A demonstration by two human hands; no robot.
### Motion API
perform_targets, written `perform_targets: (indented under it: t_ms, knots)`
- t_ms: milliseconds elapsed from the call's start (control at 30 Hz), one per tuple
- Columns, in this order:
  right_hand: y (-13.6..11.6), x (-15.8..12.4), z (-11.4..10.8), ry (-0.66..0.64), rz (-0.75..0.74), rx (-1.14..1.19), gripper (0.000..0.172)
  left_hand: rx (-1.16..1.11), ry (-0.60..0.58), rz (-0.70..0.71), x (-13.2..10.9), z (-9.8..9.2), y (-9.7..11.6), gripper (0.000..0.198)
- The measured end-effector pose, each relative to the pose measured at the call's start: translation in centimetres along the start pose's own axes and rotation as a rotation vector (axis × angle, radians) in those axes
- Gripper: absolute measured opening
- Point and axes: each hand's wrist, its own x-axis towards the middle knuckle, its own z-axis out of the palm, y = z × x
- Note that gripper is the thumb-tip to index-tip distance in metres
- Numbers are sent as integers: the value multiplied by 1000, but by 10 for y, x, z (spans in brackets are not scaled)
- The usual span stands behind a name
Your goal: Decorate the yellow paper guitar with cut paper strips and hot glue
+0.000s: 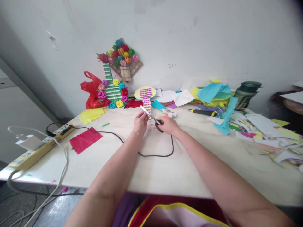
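Over the middle of the table my right hand (168, 125) grips a pair of scissors (159, 122) with black handles, the blades pointing up and left. My left hand (141, 122) is closed, pinching a narrow white strip (145, 110) that sticks up toward the scissors. The blades lie close against the strip; whether they cut into it I cannot tell. Just behind both hands stands a yellow paper piece (136, 94) with a round top and a narrow stem, covered with purple strips. Near my right hand lies a glue gun (170, 114), partly hidden.
A power strip (39, 150) with a charger and cables lies at left, beside red crepe paper (86, 140). A black cord (156, 155) loops under my hands. Paper-flower crafts (113, 90) stand against the wall. Paper scraps (262, 126) and a green bottle (247, 94) are at right.
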Motion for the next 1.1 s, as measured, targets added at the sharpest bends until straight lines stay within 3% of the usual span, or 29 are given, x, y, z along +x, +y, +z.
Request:
perform_targets:
  t_ms: [1100]
  knots:
    - [-7, -1, -16, -54, 86, -30, 35, 68, -163, -31, -5, 3, -2, 18]
